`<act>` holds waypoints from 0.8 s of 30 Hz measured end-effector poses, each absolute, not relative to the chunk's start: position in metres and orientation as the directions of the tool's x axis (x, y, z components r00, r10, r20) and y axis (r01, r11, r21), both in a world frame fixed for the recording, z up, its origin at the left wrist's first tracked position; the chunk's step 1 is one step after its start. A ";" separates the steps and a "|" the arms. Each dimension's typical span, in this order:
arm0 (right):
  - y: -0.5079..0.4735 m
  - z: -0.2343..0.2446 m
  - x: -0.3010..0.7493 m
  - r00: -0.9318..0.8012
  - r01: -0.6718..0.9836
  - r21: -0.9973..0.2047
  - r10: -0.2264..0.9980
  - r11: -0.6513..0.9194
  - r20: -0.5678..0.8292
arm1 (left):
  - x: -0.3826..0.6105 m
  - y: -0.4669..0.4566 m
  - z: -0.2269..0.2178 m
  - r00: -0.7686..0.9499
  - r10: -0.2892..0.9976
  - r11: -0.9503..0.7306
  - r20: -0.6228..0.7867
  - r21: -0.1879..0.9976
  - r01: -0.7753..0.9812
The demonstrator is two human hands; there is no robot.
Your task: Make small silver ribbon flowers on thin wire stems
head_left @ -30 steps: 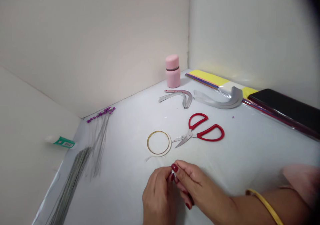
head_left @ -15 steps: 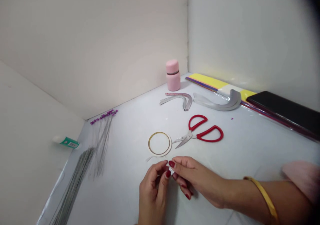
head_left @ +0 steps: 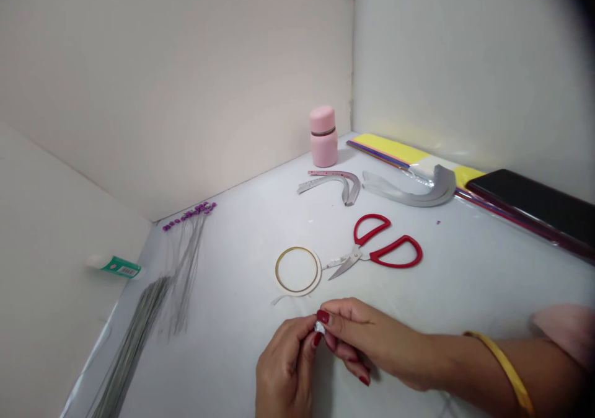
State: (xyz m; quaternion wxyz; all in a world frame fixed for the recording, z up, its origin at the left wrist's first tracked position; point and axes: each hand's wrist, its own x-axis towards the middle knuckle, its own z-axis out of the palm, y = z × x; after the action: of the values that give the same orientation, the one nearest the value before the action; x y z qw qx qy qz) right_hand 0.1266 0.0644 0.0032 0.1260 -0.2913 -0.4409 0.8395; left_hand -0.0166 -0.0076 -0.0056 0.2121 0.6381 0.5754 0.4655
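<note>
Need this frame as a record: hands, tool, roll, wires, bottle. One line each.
right hand: pinching small silvery-white piece
left hand: fingers at same piece
tool: red-handled metal scissors, handles spread, beyond right hand
roll: white ring-shaped roll, left of scissors
wires: bundle of thin grey wires, at left
bottle: pink lidded bottle, upright near wall corner

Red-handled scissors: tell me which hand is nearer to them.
Right. The right hand is just on the person's side of the scissors; the left hand is farther off, to their left and closer to the person.
</note>
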 end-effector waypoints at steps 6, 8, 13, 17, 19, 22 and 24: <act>0.062 0.007 0.127 -0.767 0.049 -0.753 0.459 -0.656 -0.449 | -0.015 -0.008 -0.008 -0.084 0.924 -0.261 0.372 0.779 0.571; 0.061 0.007 0.127 -0.756 0.054 -0.741 0.457 -0.670 -0.468 | -0.014 -0.009 -0.007 -0.084 0.920 -0.263 0.382 0.764 0.590; 0.058 0.007 0.125 -0.750 0.016 -0.791 0.516 -0.611 -0.414 | -0.010 -0.010 -0.006 -0.094 0.926 -0.225 0.366 0.735 0.640; 0.051 0.006 0.122 -0.706 -0.003 -0.837 0.594 -0.548 -0.386 | -0.005 -0.010 -0.007 -0.132 0.923 -0.185 0.362 0.717 0.672; 0.047 0.005 0.120 -0.679 -0.011 -0.860 0.635 -0.510 -0.368 | -0.002 -0.010 -0.008 -0.141 0.920 -0.180 0.367 0.713 0.678; 0.040 0.002 0.117 -0.626 -0.029 -0.920 0.725 -0.390 -0.287 | 0.003 -0.010 -0.007 -0.151 0.908 -0.186 0.390 0.701 0.689; 0.036 0.000 0.115 -0.587 -0.030 -0.948 0.773 -0.316 -0.240 | 0.005 -0.009 -0.005 -0.164 0.902 -0.191 0.400 0.710 0.678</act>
State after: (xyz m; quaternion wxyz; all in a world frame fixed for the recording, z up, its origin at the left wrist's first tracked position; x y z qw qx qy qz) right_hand 0.1146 0.0364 0.0002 0.2765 -0.3608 -0.5151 0.7267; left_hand 0.0051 -0.0089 -0.0053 0.1270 0.6340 0.6230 0.4402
